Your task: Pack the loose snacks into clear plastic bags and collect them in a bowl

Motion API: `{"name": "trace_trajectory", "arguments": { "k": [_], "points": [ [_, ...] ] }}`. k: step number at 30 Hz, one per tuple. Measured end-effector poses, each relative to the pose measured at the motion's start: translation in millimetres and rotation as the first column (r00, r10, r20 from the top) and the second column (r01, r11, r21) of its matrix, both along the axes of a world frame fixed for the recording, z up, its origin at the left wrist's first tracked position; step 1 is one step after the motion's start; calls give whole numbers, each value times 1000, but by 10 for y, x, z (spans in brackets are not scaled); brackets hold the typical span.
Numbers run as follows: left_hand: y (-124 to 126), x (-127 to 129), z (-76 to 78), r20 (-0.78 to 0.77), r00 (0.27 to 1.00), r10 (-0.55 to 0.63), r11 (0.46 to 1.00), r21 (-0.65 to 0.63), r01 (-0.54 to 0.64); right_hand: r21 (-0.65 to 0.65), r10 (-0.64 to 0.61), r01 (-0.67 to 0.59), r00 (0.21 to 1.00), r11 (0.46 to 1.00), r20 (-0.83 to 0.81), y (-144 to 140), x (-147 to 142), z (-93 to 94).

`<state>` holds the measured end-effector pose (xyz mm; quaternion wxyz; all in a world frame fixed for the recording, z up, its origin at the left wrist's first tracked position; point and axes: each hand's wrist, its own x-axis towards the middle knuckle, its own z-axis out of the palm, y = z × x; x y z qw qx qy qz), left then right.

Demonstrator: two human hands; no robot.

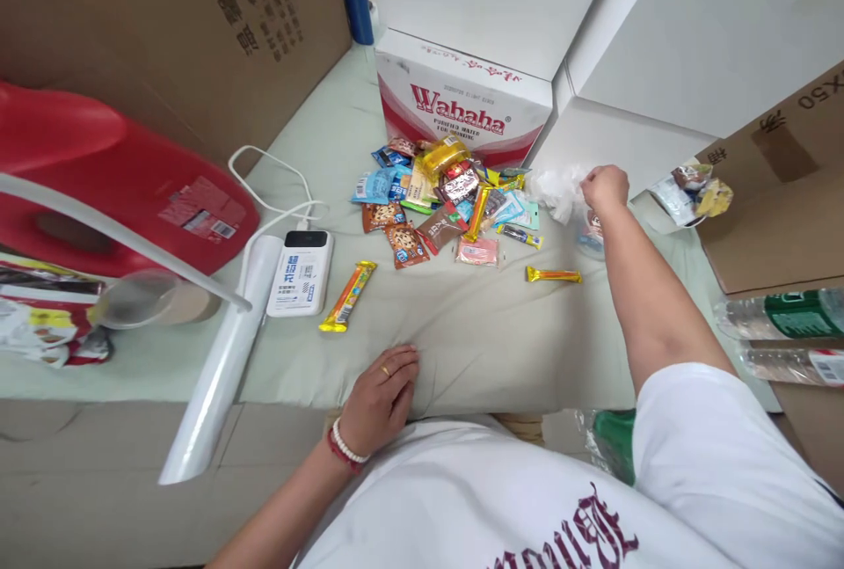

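Head view: right hand (pixel 605 188), fingers curled onto a crumpled clear plastic bag (pixel 557 191) at the far right of the cloth (pixel 462 331); firmness of grip cannot be told. Left hand (pixel 382 393), flat, empty, on the near edge. Snack pile (pixel 445 200) just left of the bag; white power bank (pixel 300 272) further left.

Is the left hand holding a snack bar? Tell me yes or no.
No, the left hand lies flat on the cloth with nothing in it, and the nearest snack bar lies apart from it.
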<state>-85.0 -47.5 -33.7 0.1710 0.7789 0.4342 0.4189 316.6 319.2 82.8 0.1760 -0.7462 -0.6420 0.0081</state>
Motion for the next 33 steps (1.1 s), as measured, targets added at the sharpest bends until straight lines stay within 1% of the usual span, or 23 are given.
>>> {"name": "trace_trajectory", "arguments": {
  "k": [2, 3, 4, 6, 7, 9, 11, 13, 14, 15, 17, 18, 19, 20, 21, 23, 24, 26, 27, 29, 31, 32, 33],
  "points": [
    [2, -8, 62, 124, 991, 45, 996, -77, -36, 101, -50, 69, 984, 992, -173, -255, -56, 32],
    [18, 8, 106, 180, 981, 79, 990, -132, -55, 129, -28, 70, 953, 989, -302, -442, -106, 48],
    [47, 46, 157, 226, 968, 111, 978, -198, -66, 144, 35, 35, 890, 989, -454, -665, -180, 56],
    [153, 191, 277, 297, 942, 158, 939, -341, -49, 109, 120, -59, 652, 992, -749, -1187, -398, 32],
    [230, 295, 341, 329, 929, 172, 914, -406, -25, 77, 125, -112, 532, 991, -838, -1462, -535, -3],
    [421, 538, 452, 409, 896, 174, 886, -462, 39, -6, 60, -194, 333, 981, -941, -1980, -827, -103],
    [628, 766, 519, 436, 887, 151, 920, -391, 36, -101, -51, -269, 186, 958, -981, -2381, -1085, -212],
    [805, 912, 528, 408, 906, 111, 933, -357, 46, -184, -159, -334, 99, 924, -982, -2617, -1253, -296],
    [871, 942, 514, 412, 907, 81, 919, -384, 93, -211, -198, -351, 75, 912, -977, -2674, -1294, -321],
    [921, 942, 494, 437, 898, 52, 888, -432, 159, -232, -225, -354, 61, 906, -973, -2698, -1307, -334],
    [978, 868, 453, 513, 858, 26, 797, -529, 293, -261, -256, -342, 61, 902, -965, -2680, -1269, -328],
    [994, 806, 441, 537, 843, 25, 756, -561, 336, -276, -267, -344, 74, 898, -961, -2655, -1231, -315],
    [1008, 735, 438, 537, 843, 25, 738, -579, 347, -293, -279, -358, 93, 887, -956, -2629, -1191, -302],
    [1023, 661, 446, 506, 862, 27, 749, -581, 318, -313, -291, -383, 115, 869, -950, -2607, -1156, -295],
    [1040, 590, 462, 444, 895, 32, 783, -567, 253, -330, -300, -412, 138, 849, -944, -2593, -1131, -298],
    [1087, 459, 513, 277, 958, 73, 871, -486, 75, -352, -306, -454, 174, 819, -936, -2589, -1110, -344],
    [1114, 400, 542, 203, 973, 106, 904, -428, -9, -358, -304, -463, 188, 811, -934, -2600, -1111, -387],
    [1164, 294, 593, 122, 980, 156, 935, -338, -107, -356, -271, -453, 242, 817, -931, -2642, -1118, -492],
    [1184, 247, 613, 116, 979, 166, 940, -320, -121, -345, -228, -429, 300, 835, -926, -2670, -1118, -540],
    [1203, 172, 638, 143, 975, 170, 929, -354, -110, -269, -79, -332, 490, 904, -868, -2730, -1114, -592],
    [1198, 137, 651, 180, 973, 145, 886, -462, -46, -89, 106, -242, 688, 966, -718, -2777, -1117, -560],
    [1191, 136, 656, 197, 973, 119, 856, -517, 0, 15, 199, -244, 750, 970, -631, -2789, -1130, -516],
    [1184, 144, 661, 215, 973, 85, 827, -560, 52, 95, 294, -292, 777, 952, -556, -2790, -1154, -463]
  ]
}}
